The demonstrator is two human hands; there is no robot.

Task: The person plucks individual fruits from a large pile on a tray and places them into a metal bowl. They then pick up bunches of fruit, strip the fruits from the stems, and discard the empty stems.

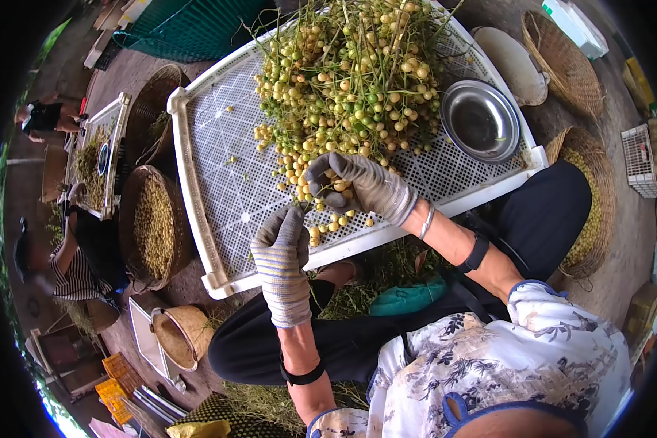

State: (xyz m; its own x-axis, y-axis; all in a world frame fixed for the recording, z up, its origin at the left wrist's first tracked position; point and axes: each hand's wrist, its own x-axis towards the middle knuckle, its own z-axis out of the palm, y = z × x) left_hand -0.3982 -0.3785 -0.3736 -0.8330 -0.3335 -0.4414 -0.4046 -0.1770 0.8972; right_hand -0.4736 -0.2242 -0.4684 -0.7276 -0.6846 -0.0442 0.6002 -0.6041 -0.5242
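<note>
A large heap of small round yellow fruits on green stems (343, 80) covers the far middle of a white perforated tray (219, 153). My left hand (281, 255), in a striped grey-palmed glove, is closed in a pinch on a thin green stem near the tray's front edge. My right hand (365, 186), gloved the same way, curls its thumb and fingers around a few yellow fruits (339, 188) just ahead of the left. Several loose fruits (333, 226) lie beneath and between the hands.
A metal bowl (480, 121) sits on the tray's right side. Wicker baskets of picked fruit stand left (153, 226) and right (584, 212). Leftward, a person in a striped top (73, 270) works at another tray (98, 157). Stems litter the ground below.
</note>
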